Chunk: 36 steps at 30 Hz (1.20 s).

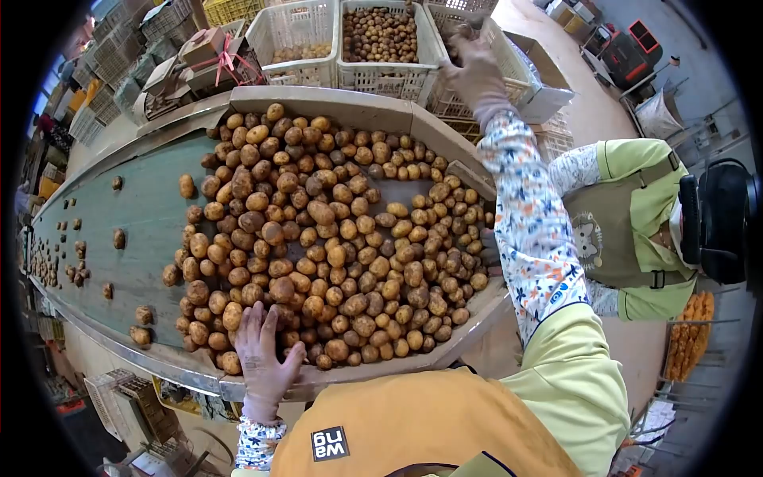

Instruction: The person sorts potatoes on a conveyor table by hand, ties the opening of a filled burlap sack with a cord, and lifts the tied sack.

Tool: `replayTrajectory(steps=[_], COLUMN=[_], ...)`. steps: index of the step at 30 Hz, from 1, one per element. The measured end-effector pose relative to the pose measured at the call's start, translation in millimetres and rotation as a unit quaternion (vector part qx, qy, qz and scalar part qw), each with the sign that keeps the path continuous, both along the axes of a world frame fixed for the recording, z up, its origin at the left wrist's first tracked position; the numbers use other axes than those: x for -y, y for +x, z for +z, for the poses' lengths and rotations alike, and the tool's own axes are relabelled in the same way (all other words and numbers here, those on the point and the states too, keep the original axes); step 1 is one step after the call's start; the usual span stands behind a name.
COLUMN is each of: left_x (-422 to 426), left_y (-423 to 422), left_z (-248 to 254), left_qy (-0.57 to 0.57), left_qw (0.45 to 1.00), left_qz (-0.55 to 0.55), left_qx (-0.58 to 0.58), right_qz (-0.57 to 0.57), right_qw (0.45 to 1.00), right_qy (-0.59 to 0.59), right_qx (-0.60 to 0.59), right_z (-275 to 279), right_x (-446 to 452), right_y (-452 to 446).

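Note:
A big heap of potatoes (322, 211) covers the near end of a sorting table with raised sides. My left hand (266, 354), in a thin glove, rests at the heap's near edge. Its fingers are spread and touch the potatoes, with none gripped. My right hand (478, 71) is stretched out over a pale plastic crate (509, 60) beyond the table's far side. Its fingers point away from me and are blurred, so I cannot tell whether they hold a potato. Dark round shapes show around the fingertips.
A green conveyor belt (147, 230) with scattered potatoes runs off left. Another crate (389, 75) holds small potatoes; a crate beside it (290, 71) has a few at its bottom. A co-worker (636, 226) stands at the right. The table's metal rim (159, 364) curves along my side.

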<state>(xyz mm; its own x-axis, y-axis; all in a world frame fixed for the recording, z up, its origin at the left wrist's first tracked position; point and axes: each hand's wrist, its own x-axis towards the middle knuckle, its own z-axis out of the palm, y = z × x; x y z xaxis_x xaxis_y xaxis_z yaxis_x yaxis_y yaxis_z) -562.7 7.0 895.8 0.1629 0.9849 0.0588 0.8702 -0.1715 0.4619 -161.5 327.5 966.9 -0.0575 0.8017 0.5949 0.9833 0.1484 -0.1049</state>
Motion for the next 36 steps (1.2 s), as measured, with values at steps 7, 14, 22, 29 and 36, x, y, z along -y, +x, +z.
replayTrajectory(steps=[7, 14, 22, 29, 36], left_x=[-1.5, -0.4, -18.9, 19.1, 20.7], left_y=[38.1, 8.2, 25.0, -10.0, -25.0], left_z=[-23.6, 19.1, 0.8, 24.0, 20.8], left_qy=[-0.122, -0.024, -0.089, -0.012, -0.027], left_qw=[0.971, 0.991, 0.981, 0.996, 0.999], left_qz=[-0.14, -0.105, -0.122, -0.067, -0.007], left_qx=[-0.148, 0.077, -0.121, 0.053, -0.033], right_qz=[0.239, 0.156, 0.266, 0.282, 0.202], right_qw=[0.886, 0.872, 0.872, 0.904, 0.914], right_qy=[-0.391, -0.455, -0.411, -0.318, -0.346], right_qx=[-0.074, 0.094, 0.001, -0.033, -0.06], right_z=[-111.2, -126.0, -137.7, -149.7, -132.6], right_x=[98.9, 183.7, 278.4, 314.3, 274.4], right_y=[-199.7, -141.7, -144.0, -110.5, -135.3])
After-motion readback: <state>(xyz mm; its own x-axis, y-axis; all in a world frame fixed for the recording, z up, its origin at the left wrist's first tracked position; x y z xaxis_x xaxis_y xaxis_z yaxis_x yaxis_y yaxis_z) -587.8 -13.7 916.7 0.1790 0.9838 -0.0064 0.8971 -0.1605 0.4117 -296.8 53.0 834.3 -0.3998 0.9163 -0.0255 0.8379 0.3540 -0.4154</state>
